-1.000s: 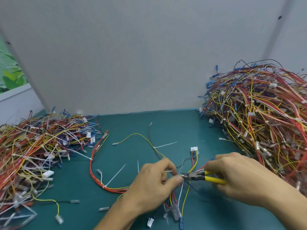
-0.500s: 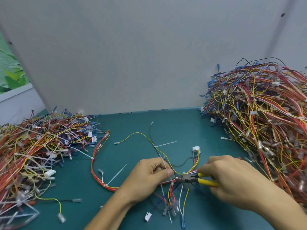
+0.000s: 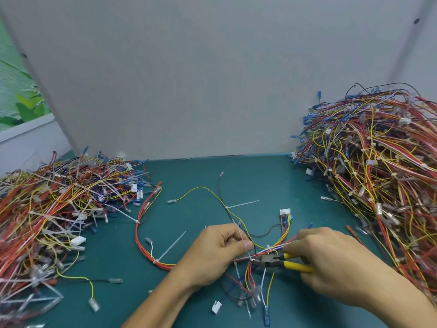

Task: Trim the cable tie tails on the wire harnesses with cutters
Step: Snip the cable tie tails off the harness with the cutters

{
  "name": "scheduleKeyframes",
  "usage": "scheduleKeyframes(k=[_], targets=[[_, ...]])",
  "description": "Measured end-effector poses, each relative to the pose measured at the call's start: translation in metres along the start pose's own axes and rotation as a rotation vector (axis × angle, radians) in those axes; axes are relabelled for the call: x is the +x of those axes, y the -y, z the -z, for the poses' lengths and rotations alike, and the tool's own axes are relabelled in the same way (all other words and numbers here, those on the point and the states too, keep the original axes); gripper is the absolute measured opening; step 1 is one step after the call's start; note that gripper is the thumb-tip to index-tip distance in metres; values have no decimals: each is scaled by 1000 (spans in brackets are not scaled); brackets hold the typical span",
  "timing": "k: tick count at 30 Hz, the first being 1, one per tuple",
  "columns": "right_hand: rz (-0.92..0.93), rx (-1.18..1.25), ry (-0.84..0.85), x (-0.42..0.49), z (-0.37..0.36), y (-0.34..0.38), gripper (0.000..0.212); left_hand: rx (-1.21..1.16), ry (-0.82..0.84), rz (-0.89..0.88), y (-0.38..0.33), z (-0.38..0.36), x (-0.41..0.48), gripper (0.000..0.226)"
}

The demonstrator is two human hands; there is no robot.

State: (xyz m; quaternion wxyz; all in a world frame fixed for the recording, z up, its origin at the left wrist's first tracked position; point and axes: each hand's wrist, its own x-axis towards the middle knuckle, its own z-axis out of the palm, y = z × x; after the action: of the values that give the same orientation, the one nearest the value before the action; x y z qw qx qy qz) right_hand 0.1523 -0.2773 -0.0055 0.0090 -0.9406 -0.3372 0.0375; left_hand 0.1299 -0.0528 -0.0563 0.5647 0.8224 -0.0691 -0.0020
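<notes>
A wire harness [image 3: 151,247] of red, yellow and black wires lies spread on the green table [image 3: 236,181], with white cable tie tails [image 3: 171,245] sticking out of it. My left hand [image 3: 220,254] pinches the bundle and a white tie tail near the middle. My right hand [image 3: 331,263] grips yellow-handled cutters [image 3: 279,260]. The cutters' dark jaws sit at the bundle just right of my left thumb. A white connector [image 3: 285,211] lies behind my hands.
A large heap of harnesses [image 3: 378,174] fills the right side, and a lower heap with long tie tails [image 3: 54,209] fills the left. A grey wall panel [image 3: 212,79] stands right behind the table. Loose terminals and a white plug [image 3: 216,307] lie near the front edge.
Both hands have shifted a little forward along the harness. The cutters' jaws have moved lower onto the bundle, and my left hand has taken a new pinch on it.
</notes>
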Motion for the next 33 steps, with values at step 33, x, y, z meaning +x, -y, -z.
scheduleKeyframes(k=[33], targets=[[-27,-61,-55,2,-7,-2,12,18,-7,3,1,1,1,14]])
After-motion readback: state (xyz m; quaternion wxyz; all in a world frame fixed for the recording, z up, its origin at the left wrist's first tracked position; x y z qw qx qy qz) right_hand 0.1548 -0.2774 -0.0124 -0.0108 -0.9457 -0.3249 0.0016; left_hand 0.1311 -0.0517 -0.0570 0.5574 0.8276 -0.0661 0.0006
